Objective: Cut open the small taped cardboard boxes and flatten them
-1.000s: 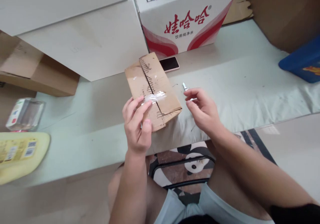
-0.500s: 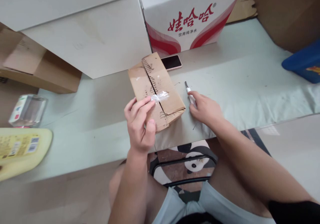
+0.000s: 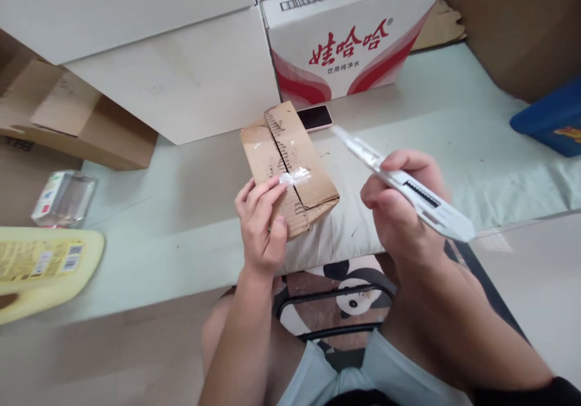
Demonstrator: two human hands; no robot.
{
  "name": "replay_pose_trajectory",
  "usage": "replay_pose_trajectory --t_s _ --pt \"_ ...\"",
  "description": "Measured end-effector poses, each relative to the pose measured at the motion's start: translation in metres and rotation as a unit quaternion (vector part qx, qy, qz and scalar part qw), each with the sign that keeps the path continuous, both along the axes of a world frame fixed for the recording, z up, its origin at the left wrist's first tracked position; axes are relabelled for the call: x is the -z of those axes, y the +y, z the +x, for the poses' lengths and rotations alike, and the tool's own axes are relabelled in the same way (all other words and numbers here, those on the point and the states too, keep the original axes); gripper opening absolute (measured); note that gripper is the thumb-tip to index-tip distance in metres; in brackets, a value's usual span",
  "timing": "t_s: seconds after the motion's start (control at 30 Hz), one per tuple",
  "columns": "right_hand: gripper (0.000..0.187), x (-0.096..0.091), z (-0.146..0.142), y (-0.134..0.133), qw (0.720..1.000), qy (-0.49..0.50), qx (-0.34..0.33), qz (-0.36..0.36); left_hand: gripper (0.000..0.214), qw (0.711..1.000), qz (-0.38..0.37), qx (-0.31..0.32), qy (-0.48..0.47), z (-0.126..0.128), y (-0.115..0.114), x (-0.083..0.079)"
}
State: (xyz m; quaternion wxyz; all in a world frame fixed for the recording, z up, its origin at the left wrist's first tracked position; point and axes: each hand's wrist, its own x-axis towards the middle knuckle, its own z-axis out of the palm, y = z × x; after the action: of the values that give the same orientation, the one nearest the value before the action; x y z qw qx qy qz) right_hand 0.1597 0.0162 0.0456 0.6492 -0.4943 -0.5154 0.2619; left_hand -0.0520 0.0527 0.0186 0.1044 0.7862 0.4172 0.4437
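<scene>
A small brown cardboard box (image 3: 313,173) lies at an angle on the cloth-covered surface, with clear tape (image 3: 302,177) across its top seam. My left hand (image 3: 263,224) holds the box at its near left side, fingertips by the tape and thumb curled low. In my right hand (image 3: 403,206) is a white utility knife (image 3: 424,197), gripped between thumb and fingers. The knife is raised to the right of the box and apart from it, its front end pointing up and left. That front end is blurred, so the blade is hard to make out.
Behind the box lies a phone (image 3: 316,117), partly covered by it. A white-and-red carton (image 3: 336,49) and a white box (image 3: 181,85) stand at the back. To the left are a clear container (image 3: 68,197) and a yellow bottle (image 3: 49,270); a blue container (image 3: 551,118) is at right.
My right hand has lifted the utility knife from the cloth and turned it, bringing it up and right. My left hand stays on the cardboard box. The view has shifted slightly.
</scene>
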Motion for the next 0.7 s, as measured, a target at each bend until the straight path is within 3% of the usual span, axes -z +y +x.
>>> replay_pose_trajectory --t_s 0.13,0.37,0.7 --pt "0.019 0.001 -0.011 -0.013 0.996 -0.085 -0.038 0.006 0.039 1.000 0.002 0.002 0.000 0.001 -0.001 0.000" --pt "0.017 -0.008 -0.021 -0.008 0.971 -0.232 -0.062 0.017 0.039 1.000 -0.012 -0.005 0.010 0.002 -0.004 -0.001" --pt "0.016 -0.012 -0.026 -0.009 0.975 -0.211 -0.062 -0.028 0.038 1.000 -0.015 -0.006 0.002 0.004 -0.006 -0.002"
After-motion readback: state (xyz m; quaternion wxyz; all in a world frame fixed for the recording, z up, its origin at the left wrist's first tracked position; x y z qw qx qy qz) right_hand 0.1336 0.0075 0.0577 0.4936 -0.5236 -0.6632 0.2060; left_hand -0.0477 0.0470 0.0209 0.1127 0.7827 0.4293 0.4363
